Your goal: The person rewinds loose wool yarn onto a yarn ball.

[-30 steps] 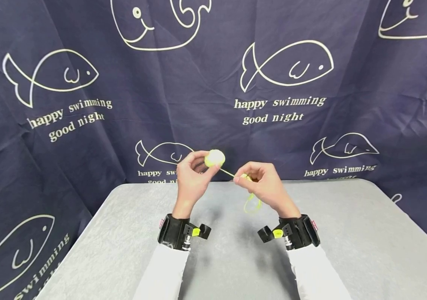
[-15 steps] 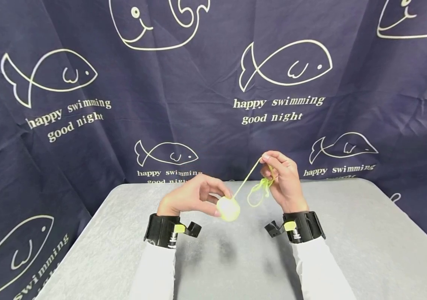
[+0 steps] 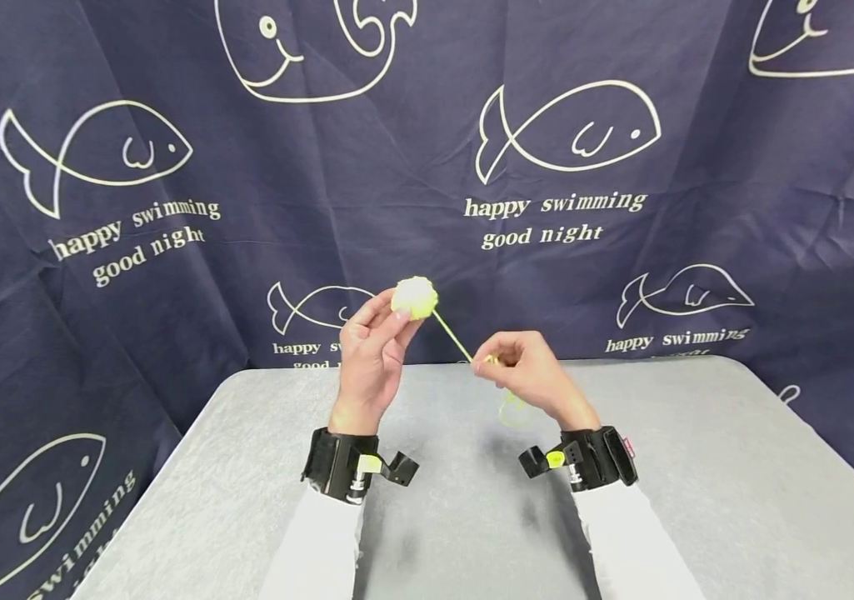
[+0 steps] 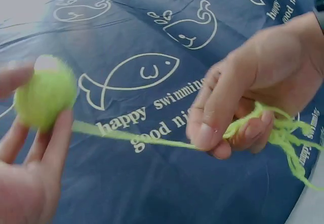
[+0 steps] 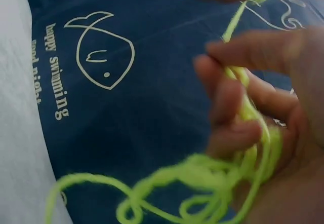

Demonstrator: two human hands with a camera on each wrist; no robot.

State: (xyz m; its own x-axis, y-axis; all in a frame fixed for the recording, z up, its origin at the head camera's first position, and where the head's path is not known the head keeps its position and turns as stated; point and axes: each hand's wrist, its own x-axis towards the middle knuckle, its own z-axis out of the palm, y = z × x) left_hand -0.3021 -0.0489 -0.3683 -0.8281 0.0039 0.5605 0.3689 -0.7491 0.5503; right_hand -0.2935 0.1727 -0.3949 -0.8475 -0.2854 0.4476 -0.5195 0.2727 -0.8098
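Holding a small yellow-green yarn ball (image 3: 415, 297) up between thumb and fingertips, the left hand (image 3: 370, 358) is raised above the far edge of the grey bench (image 3: 696, 467), palm turned toward the person, its fingers (image 4: 55, 143) curled in a pinch around the ball. A single strand of yarn (image 3: 453, 335) runs taut from the ball down and to the right to the right hand (image 3: 531, 375), which sits lower and just beside the left, over the bench. The right hand's fingers (image 4: 212, 117) are curled and pressed together, pinching the strand between thumb and forefinger; in the right wrist view the yarn passes over the bent fingers and gathers in the palm. Below that hand hangs a loose tangle of yarn loops (image 3: 512, 410), dangling clear above the bench surface as far as the head view shows. Both wrists wear black camera bands (image 3: 340, 465) over white sleeves (image 3: 314, 542). Behind the bench hangs a dark blue cloth backdrop (image 3: 172, 275) printed with white fish and whale outlines and the words "happy swimming good night".
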